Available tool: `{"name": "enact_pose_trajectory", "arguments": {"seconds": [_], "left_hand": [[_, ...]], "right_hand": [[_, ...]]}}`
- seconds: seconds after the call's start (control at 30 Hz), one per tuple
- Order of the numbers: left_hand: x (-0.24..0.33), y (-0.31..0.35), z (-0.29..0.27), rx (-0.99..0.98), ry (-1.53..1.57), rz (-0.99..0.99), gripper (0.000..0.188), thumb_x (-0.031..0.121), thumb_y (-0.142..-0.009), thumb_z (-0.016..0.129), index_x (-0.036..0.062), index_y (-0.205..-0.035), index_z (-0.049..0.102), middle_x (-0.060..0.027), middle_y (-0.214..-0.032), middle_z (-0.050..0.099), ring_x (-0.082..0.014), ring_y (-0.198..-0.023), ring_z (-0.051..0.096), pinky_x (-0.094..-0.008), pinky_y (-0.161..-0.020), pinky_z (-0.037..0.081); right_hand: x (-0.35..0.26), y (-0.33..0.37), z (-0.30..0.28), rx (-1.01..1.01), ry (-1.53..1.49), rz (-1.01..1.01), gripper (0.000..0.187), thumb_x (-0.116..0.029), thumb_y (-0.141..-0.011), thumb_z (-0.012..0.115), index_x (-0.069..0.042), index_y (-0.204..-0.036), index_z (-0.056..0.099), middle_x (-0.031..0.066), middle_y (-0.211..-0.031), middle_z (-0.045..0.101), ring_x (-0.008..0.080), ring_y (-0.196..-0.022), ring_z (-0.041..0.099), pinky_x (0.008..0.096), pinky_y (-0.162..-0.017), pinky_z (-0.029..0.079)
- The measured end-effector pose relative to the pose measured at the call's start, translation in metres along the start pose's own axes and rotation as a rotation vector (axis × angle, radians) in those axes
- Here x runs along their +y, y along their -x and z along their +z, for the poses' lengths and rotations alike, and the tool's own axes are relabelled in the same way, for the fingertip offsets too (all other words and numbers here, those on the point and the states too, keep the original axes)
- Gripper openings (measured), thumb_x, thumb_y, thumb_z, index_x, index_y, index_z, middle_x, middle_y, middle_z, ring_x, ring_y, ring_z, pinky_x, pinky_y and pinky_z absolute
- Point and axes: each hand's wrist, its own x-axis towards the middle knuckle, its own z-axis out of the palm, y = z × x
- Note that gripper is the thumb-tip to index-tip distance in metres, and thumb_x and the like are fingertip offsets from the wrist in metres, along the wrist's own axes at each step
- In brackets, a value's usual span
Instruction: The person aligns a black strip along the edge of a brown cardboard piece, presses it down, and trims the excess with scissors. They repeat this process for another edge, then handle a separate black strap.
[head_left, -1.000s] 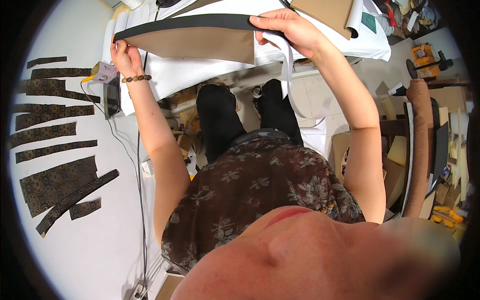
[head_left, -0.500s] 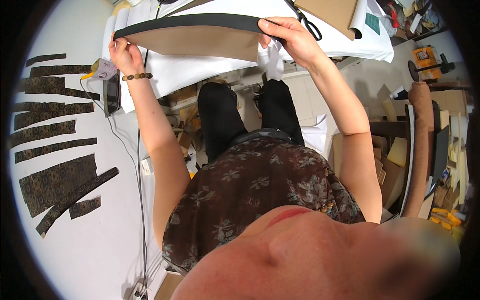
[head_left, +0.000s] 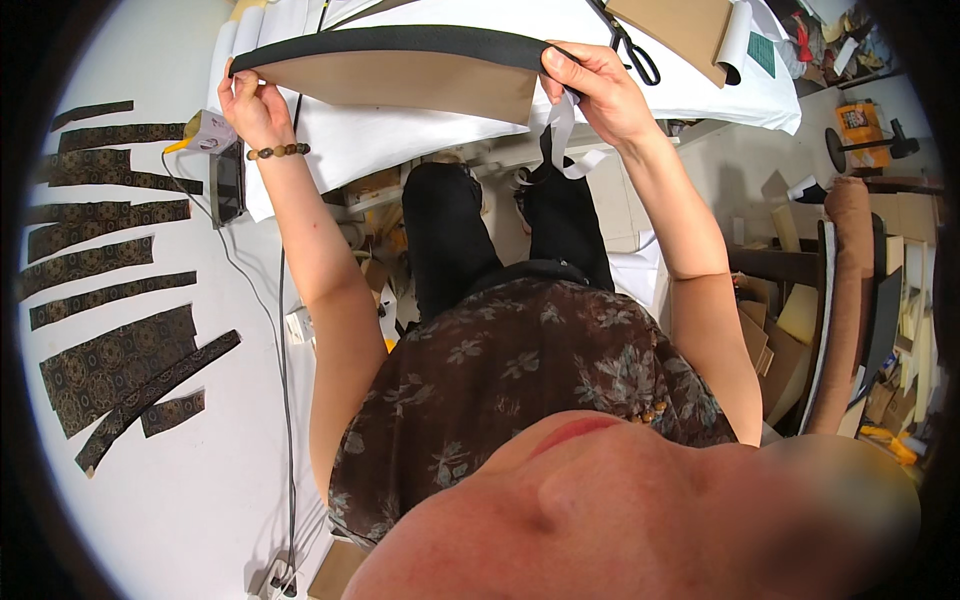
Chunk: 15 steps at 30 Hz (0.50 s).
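Held up in front of me is a curved beige board [head_left: 420, 85] with a black band [head_left: 390, 40] along its far edge. My left hand [head_left: 258, 108] pinches the board's left end, fingers curled round the corner. At the other end my right hand [head_left: 605, 95] grips the band between thumb and fingers. Below the right hand dangles a thin white strip [head_left: 562, 125], curling at its lower end, beside a hanging length of black strip [head_left: 547, 150]. Some of my right fingers are hidden behind the band.
A white-covered table [head_left: 740, 95] lies beyond the board, with black scissors [head_left: 645, 65] and a brown sheet [head_left: 665, 30] on it. Patterned dark fabric pieces [head_left: 120, 360] are spread at left near a cable [head_left: 283, 400]. A brown roll [head_left: 848, 300] and board scraps stand at right.
My right hand has shifted slightly right along with the board's end. The white strip hangs differently, now curling, and more of the black strip shows. Both hands keep their hold.
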Motion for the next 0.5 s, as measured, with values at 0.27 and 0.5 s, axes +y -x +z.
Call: {"name": "enact_pose_trajectory", "arguments": {"seconds": [0.27, 0.5], "left_hand": [[-0.002, -0.007, -0.024, -0.031, -0.011, 0.003, 0.042, -0.02, -0.08, 0.054, 0.0011, -0.117, 0.055, -0.0078, -0.093, 0.061, -0.0164, -0.083, 0.058, -0.0342, -0.082, 0.051], [-0.015, -0.025, -0.039, -0.145, 0.107, 0.097, 0.039, -0.018, -0.082, 0.056, -0.0013, -0.117, 0.055, -0.0068, -0.09, 0.06, -0.0113, -0.081, 0.055, -0.0231, -0.078, 0.045]], "right_hand": [[0.001, 0.001, 0.011, 0.028, -0.085, -0.003, 0.036, -0.029, -0.097, 0.058, -0.004, -0.071, 0.057, -0.001, -0.067, 0.052, 0.0091, -0.065, 0.045, 0.0249, -0.064, 0.037], [0.005, 0.002, 0.017, 0.128, -0.105, 0.0, 0.034, -0.028, -0.099, 0.054, -0.005, -0.073, 0.055, -0.0001, -0.067, 0.049, 0.0099, -0.066, 0.042, 0.0255, -0.064, 0.034]]}}
